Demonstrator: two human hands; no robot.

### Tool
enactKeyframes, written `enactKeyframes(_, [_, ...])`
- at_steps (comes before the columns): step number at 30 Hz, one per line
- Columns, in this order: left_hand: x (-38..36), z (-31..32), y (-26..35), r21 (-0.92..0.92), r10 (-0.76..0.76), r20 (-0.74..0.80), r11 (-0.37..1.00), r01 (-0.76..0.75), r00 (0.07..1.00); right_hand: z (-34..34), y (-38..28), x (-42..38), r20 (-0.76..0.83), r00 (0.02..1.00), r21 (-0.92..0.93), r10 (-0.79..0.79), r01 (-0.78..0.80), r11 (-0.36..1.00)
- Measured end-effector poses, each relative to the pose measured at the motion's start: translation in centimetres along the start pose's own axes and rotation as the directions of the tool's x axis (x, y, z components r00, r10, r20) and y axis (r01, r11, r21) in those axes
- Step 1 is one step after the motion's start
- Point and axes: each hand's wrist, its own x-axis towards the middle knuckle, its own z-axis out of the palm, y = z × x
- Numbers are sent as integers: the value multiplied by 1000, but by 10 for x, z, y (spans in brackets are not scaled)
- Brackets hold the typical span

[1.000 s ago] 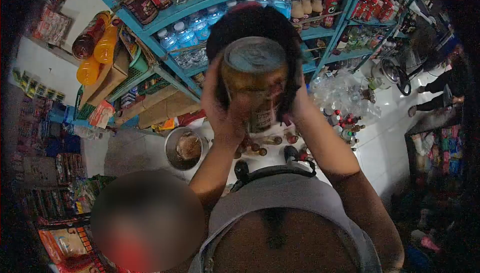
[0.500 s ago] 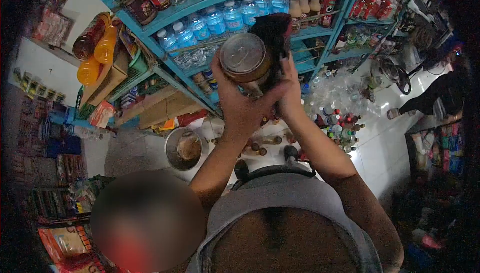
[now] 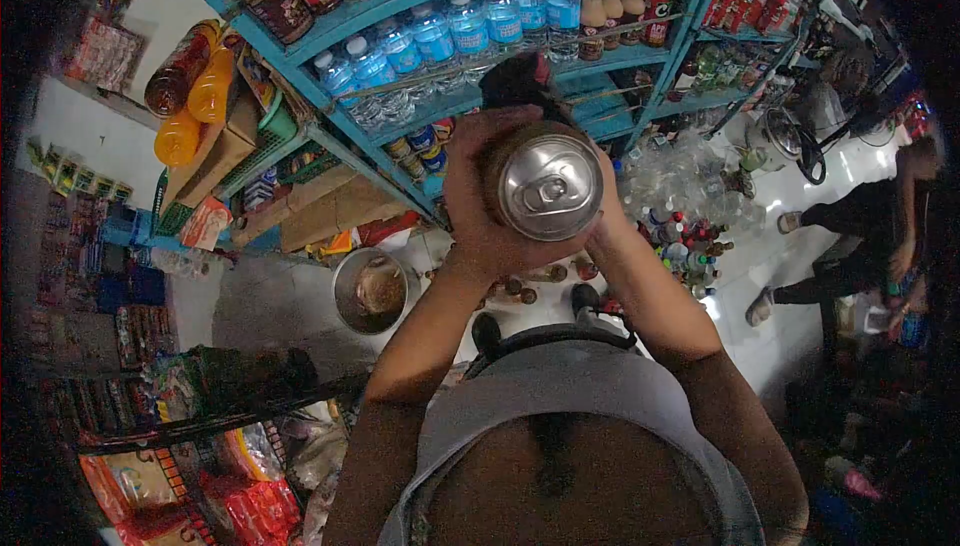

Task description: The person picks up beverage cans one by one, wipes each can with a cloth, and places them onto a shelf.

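Head view: the can (image 3: 550, 188) has just come closer, its tabbed top now squarely facing you — your left hand (image 3: 468, 214) grips it, cloth (image 3: 515, 84) beyond; your right hand's (image 3: 608, 210) hold is unclear.

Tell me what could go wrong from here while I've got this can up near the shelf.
The can might slip from your left hand and hit the small bottles near your shoes. Swinging forward, the dark cloth could brush the water bottles and possibly topple one.
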Motion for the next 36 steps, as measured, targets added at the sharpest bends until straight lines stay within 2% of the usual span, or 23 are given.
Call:
enactKeyframes(4, [-3,-3,-9,30,101,68,994,-103,993,-1,-1,-3,-21,997,38,70,-69,997])
enactKeyframes(7, [-7,-6,-8,16,79,116,997,-82,990,19,-40,-24,15,989,114,147,-147,983])
enactKeyframes(8, [-6,-6,-9,14,80,116,997,-82,990,10,-35,-16,-9,983,-186,182,-181,966])
enactKeyframes(11, [-9,-4,-15,-120,124,142,987,-107,982,4,-28,-17,72,989,-111,129,-121,986])
enactKeyframes(13, [-17,0,-17,-310,-55,116,947,89,992,-6,-12,-7,76,987,-31,143,-141,989])
enactKeyframes(14, [-18,-3,-14,-311,-55,116,946,89,992,-8,-8,-5,73,968,-16,241,-241,970])
enactKeyframes(15, [-17,-9,-10,-178,-69,148,979,95,987,-10,-6,-3,73,939,-1,337,-337,941])
enactKeyframes(16, [-15,-12,-6,-42,-86,176,995,95,981,-8,-11,-6,72,939,-2,336,-337,942])
enactKeyframes(17, [-17,-13,-4,-43,-87,175,995,95,981,-3,-18,-11,93,943,10,319,-321,947])
enactKeyframes(19, [-21,-13,-1,-84,-249,169,960,266,954,-3,-20,-13,113,947,22,301,-306,952])
enactKeyframes(22, [-21,-14,10,-26,-334,189,938,345,923,-28,4,3,198,904,-55,378,-375,925])
enactKeyframes(23, [-21,-15,12,-26,-333,185,939,343,925,-46,23,17,391,914,-379,105,56,924])
enactKeyframes(24, [-21,-16,14,35,-325,229,945,326,917,-55,32,24,633,770,-535,-75,506,676])
enactKeyframes(25, [-21,-16,16,93,-320,273,947,307,907,-49,22,19,635,769,-536,-73,507,675])
enactKeyframes(26, [-22,-16,18,92,-322,272,947,308,907,-34,-2,6,392,918,-698,-51,333,634])
enactKeyframes(27, [-23,-15,20,81,-341,263,940,331,903,-24,-24,-3,117,992,-800,-46,122,588])
enactKeyframes(28, [-22,-15,22,71,-358,252,933,352,899,-25,-41,-4,177,984,-681,-14,133,720])
enactKeyframes(29, [-21,-15,25,75,-359,247,933,352,900,-27,-47,-5,182,983,-681,-12,135,720])
enactKeyframes(31, [-19,-15,32,198,-328,225,938,286,918,-30,-56,-6,201,958,-434,-206,276,858])
enactKeyframes(32, [-18,-16,35,198,-328,224,937,287,918,-32,-64,-8,203,958,-435,-205,276,857])
enactKeyframes(34, [-19,-17,39,274,-394,250,905,325,885,-32,-84,-15,302,863,-395,-404,499,771])
enactKeyframes(35, [-18,-16,40,274,-395,250,905,327,884,-32,-91,-19,302,864,-396,-402,498,772])
enactKeyframes(36, [-17,-14,41,260,-383,220,910,324,897,-33,-96,-22,354,815,-385,-459,574,722])
